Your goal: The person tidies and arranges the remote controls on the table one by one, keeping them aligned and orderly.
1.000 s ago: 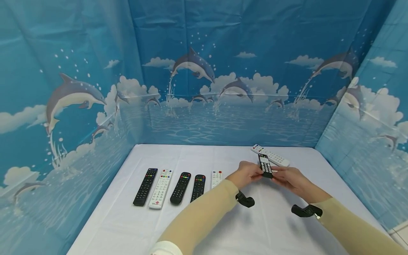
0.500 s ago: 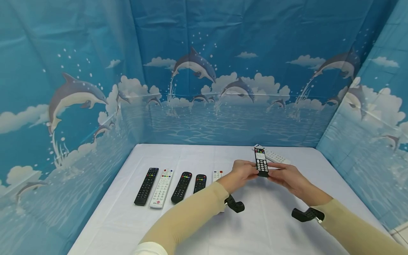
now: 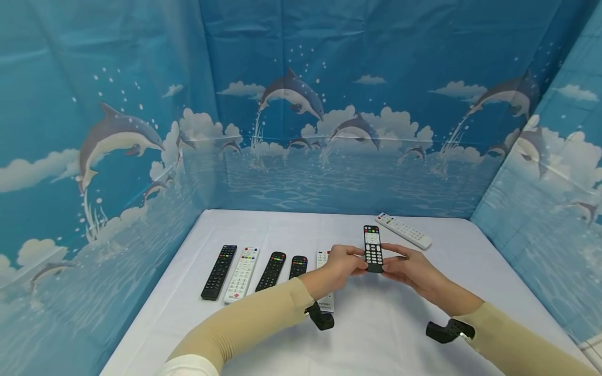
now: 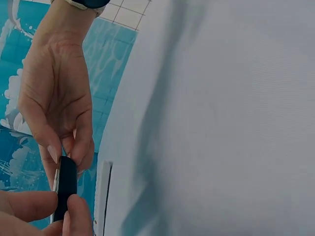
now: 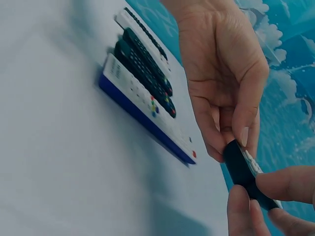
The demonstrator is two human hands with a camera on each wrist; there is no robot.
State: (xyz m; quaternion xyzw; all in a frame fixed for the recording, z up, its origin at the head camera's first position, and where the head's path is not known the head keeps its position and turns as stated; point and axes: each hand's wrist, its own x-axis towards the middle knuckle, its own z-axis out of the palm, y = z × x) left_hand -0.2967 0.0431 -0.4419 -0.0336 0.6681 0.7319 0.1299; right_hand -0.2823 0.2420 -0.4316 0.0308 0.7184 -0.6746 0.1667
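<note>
Hands on upright black remote

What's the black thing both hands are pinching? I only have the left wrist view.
Observer: A black remote, buttons facing the head camera. The left hand and right hand each grip its near end.
Operator: Anything else around?
Observer: A row of five remotes lies on the table, to the left of the hands: black, white, black, black, white.
Operator: And on the right?
Observer: One white remote lies alone, at an angle, near the back wall.
</note>
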